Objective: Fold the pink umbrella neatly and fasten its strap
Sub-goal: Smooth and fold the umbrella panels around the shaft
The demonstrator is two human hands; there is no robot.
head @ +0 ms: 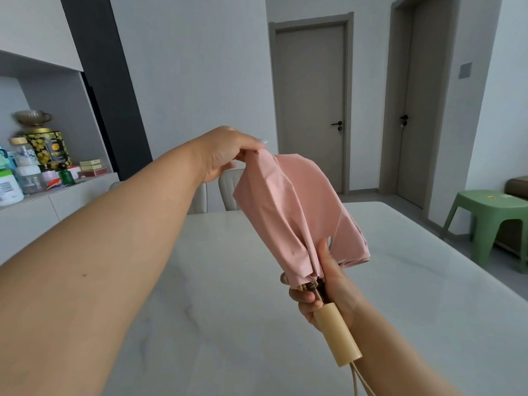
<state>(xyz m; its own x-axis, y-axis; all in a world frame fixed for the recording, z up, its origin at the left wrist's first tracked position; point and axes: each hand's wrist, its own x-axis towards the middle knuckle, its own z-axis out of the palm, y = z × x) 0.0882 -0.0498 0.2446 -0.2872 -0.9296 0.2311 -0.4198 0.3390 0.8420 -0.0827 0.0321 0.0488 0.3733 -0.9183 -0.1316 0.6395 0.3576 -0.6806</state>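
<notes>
The pink umbrella (297, 212) is collapsed, and its loose canopy hangs in folds above the white table (228, 295). My right hand (323, 284) grips it at the base of the canopy, just above the cream handle (337, 335), thumb pressed on the fabric. A cream cord hangs from the handle's end. My left hand (225, 152), arm stretched forward, pinches a fold of the canopy at the top and holds it up. The strap is not visible.
Two pale chairs (228, 190) stand at the table's far edge. A counter at the left carries several jars and bottles (34, 167). A green plastic stool (491, 221) stands on the right. Two closed doors (311, 104) are at the back.
</notes>
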